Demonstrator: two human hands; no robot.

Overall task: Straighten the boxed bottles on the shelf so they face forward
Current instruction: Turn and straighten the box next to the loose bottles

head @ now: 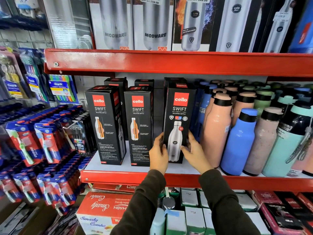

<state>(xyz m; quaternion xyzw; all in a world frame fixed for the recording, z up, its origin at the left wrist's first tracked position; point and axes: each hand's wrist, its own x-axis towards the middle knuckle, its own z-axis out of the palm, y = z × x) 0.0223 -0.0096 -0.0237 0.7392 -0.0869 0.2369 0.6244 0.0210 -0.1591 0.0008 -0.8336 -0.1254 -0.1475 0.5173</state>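
Clasping the tall black cardboard box, left hand and right hand grip its lower edges, seemingly upright.

The red-edged shelf before me carries black bottle boxes beside loose coloured bottles.

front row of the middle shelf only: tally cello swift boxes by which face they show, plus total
Steel bottle picture face: 1, the held box, gripped by the left hand and right hand
Orange cutaway and text face: 2, the left box and the middle box
Total: 3
More black boxes stand behind; their count is unclear.
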